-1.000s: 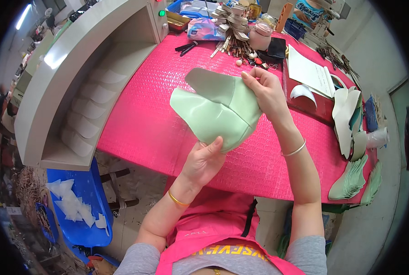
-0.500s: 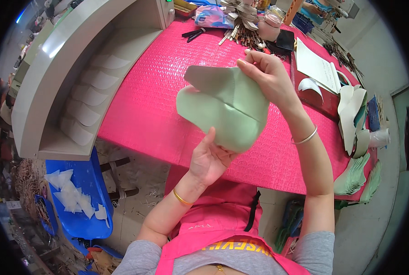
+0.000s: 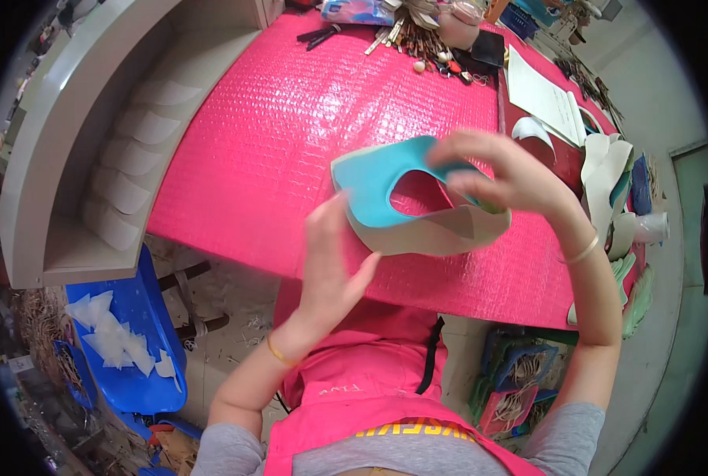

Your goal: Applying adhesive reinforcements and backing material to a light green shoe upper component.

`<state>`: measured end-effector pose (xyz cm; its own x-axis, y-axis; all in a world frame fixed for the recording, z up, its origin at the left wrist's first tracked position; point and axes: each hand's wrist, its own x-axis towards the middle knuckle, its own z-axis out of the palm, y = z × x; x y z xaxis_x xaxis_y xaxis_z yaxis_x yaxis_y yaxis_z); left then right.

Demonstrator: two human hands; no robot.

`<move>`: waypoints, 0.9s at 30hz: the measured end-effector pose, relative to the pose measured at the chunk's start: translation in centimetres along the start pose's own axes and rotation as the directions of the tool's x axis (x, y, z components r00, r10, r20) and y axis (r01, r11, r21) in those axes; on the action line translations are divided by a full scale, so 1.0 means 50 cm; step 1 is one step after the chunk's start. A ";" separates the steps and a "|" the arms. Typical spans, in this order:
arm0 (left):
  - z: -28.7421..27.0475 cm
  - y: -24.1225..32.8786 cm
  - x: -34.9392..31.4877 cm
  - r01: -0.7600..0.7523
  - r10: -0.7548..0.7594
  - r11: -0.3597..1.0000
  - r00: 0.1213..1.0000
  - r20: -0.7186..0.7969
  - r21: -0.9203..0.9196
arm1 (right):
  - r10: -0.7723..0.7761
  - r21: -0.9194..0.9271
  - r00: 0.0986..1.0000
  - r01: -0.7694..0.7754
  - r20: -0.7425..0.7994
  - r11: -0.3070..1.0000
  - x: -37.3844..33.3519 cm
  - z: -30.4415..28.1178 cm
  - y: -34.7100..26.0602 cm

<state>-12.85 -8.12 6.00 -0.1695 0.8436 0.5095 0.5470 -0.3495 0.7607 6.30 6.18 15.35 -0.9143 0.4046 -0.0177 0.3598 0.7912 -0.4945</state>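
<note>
A shoe upper (image 3: 366, 198) lies on the pink table between my hands, its turquoise face up around an oval opening. Pale beige-grey material forms its near side, and a bit of light green shows at its right end. My left hand (image 3: 322, 258), blurred, is open at the upper's left edge, with its thumb spread from the fingers along the near rim. Over the far right part of the upper hovers my right hand (image 3: 508, 174), its curved fingers apart and smeared by motion. Whether those fingertips touch the upper is hard to see.
A grey machine (image 3: 61, 159) with white curved pieces (image 3: 144, 127) on its shelf stands at the left. Below it is a blue stool (image 3: 152, 381) with translucent scraps. Brushes (image 3: 417, 40), a black phone-like slab (image 3: 489, 49), paper (image 3: 540, 99) and beige cut pieces (image 3: 604, 170) line the table's far and right sides.
The light green upper held up in both hands is no longer seen that way; a turquoise-and-beige face now lies low between them. My left hand has loosened and my right hand has moved lower and rightward.
</note>
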 end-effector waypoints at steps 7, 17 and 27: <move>0.084 -0.087 0.107 0.152 0.030 0.951 0.821 0.571 -0.269 | 0.532 -0.074 0.769 -0.543 0.354 0.836 0.016 0.059 -0.022; 0.084 -0.051 0.151 -0.137 0.170 0.985 0.827 0.537 -0.101 | 0.562 -0.063 0.825 -0.565 -0.053 0.823 -0.034 0.084 0.007; 0.092 -0.109 0.068 -0.833 0.653 0.425 0.553 0.516 0.354 | -0.193 -0.631 0.864 -0.171 -0.465 0.757 -0.058 0.261 0.047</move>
<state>-12.62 -1.48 1.75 0.6870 0.4490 0.5714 0.6642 -0.7069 -0.2431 7.37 0.91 2.90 -0.7728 0.4098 0.4846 0.5456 0.8190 0.1775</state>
